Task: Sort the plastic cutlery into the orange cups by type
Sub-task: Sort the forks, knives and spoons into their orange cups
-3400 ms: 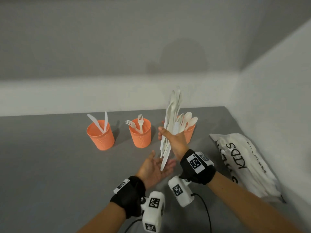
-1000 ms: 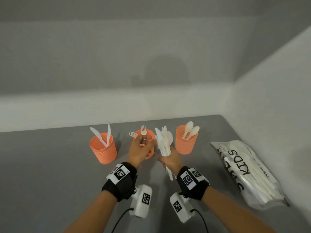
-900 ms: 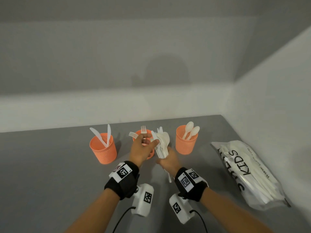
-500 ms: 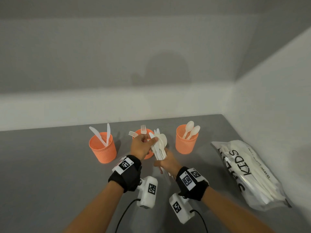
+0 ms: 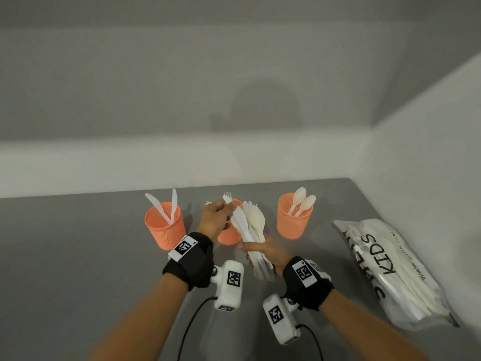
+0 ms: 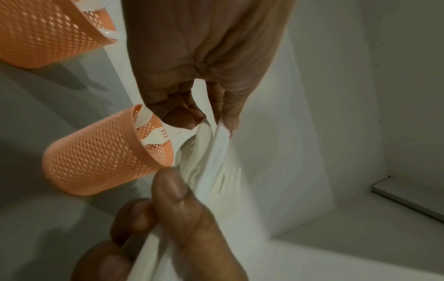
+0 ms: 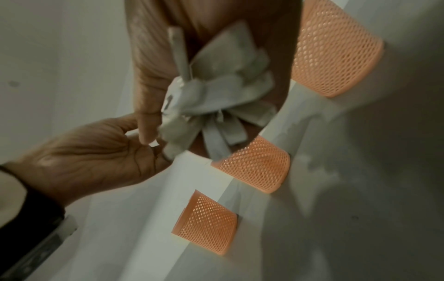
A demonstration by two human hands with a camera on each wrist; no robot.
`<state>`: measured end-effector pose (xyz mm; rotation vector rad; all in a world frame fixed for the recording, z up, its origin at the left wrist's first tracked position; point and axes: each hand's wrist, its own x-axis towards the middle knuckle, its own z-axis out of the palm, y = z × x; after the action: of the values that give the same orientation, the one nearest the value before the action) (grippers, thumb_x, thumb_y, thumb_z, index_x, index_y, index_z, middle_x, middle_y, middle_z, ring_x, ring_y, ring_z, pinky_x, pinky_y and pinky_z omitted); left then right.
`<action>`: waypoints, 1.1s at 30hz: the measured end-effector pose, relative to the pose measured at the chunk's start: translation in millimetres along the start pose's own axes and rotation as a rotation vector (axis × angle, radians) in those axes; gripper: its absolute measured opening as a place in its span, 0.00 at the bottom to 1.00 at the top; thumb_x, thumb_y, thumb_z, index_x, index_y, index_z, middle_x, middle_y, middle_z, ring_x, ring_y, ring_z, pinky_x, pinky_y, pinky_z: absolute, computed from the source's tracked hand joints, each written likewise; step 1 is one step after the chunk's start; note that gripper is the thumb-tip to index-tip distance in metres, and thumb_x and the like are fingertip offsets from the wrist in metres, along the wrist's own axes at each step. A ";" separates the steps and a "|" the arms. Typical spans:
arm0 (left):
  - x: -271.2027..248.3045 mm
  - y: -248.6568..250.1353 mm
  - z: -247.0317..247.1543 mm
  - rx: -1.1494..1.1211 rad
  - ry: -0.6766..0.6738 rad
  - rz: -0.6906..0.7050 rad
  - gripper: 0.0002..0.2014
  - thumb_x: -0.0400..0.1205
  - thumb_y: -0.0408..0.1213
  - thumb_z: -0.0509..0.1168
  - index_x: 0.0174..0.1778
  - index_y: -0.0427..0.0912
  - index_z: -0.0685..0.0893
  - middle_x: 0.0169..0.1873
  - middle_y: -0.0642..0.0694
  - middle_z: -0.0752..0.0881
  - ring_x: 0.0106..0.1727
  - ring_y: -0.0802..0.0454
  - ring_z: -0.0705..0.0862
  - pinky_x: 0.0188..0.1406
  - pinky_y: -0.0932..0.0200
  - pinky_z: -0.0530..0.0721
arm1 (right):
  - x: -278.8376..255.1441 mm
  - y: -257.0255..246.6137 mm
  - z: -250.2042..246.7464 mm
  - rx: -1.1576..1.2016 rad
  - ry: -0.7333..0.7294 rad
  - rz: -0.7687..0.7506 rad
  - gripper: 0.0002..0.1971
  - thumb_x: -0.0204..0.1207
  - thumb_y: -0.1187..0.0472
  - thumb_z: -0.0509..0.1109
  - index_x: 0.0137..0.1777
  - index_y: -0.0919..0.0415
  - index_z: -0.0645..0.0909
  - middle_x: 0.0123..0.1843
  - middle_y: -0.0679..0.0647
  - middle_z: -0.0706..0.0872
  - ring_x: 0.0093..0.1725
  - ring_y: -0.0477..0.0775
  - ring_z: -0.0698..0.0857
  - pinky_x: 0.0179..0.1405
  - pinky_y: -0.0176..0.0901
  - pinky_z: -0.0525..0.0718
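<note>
Three orange mesh cups stand in a row on the grey table: the left cup holds two knives, the middle cup holds forks and is half hidden behind my left hand, and the right cup holds two spoons. My right hand grips a bundle of white cutlery by the handles, in front of the middle cup. My left hand pinches the top of a serrated knife at the bundle's left edge. In the left wrist view its fingertips pinch that white piece above the middle cup.
A plastic bag printed "KIDS", with more white cutlery inside, lies at the right beside the side wall. The back wall rises close behind the cups. Bare grey table lies to the left and in front.
My right hand brought the bundle down from high up to in front of the middle cup. My left hand turned over, rose to the bundle's top and pinched one piece.
</note>
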<state>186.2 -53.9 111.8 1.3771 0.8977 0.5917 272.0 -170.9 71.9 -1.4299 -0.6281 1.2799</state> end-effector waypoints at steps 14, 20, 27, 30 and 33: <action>32.9 81.7 -119.5 0.245 0.506 0.614 0.03 0.80 0.32 0.66 0.45 0.39 0.78 0.29 0.47 0.79 0.24 0.60 0.83 0.30 0.59 0.87 | 15.6 6.2 13.1 0.119 0.047 0.073 0.08 0.70 0.73 0.64 0.41 0.60 0.73 0.19 0.47 0.73 0.18 0.43 0.73 0.22 0.35 0.77; 47.5 54.2 -158.4 0.691 0.558 0.740 0.15 0.82 0.34 0.63 0.64 0.41 0.77 0.39 0.42 0.84 0.37 0.46 0.84 0.43 0.56 0.82 | 23.9 0.4 25.7 0.200 0.035 0.054 0.08 0.57 0.67 0.61 0.37 0.60 0.71 0.20 0.47 0.68 0.16 0.42 0.68 0.18 0.34 0.73; 67.6 -12.6 -160.6 0.820 0.408 0.474 0.15 0.82 0.33 0.62 0.65 0.41 0.80 0.47 0.39 0.87 0.49 0.39 0.85 0.46 0.52 0.81 | 30.3 1.7 32.2 0.153 0.025 0.079 0.21 0.75 0.73 0.64 0.69 0.72 0.71 0.19 0.49 0.68 0.17 0.43 0.70 0.20 0.37 0.77; 64.2 -19.0 -155.1 0.895 0.429 0.437 0.17 0.83 0.36 0.61 0.67 0.41 0.79 0.62 0.39 0.83 0.65 0.39 0.77 0.57 0.47 0.78 | 26.5 -1.4 33.8 0.175 -0.015 0.073 0.27 0.61 0.67 0.70 0.62 0.70 0.74 0.20 0.50 0.69 0.18 0.45 0.72 0.22 0.40 0.80; 41.4 -9.2 -127.9 0.589 0.459 0.605 0.15 0.83 0.37 0.63 0.64 0.38 0.80 0.56 0.40 0.85 0.57 0.43 0.81 0.55 0.60 0.80 | 22.6 -3.4 34.8 0.204 -0.087 0.064 0.25 0.49 0.61 0.73 0.47 0.65 0.72 0.20 0.49 0.70 0.20 0.46 0.75 0.26 0.42 0.82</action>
<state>103.0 51.5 100.0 2.1260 1.0674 1.2038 247.1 -137.5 71.8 -1.2407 -0.4972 1.4205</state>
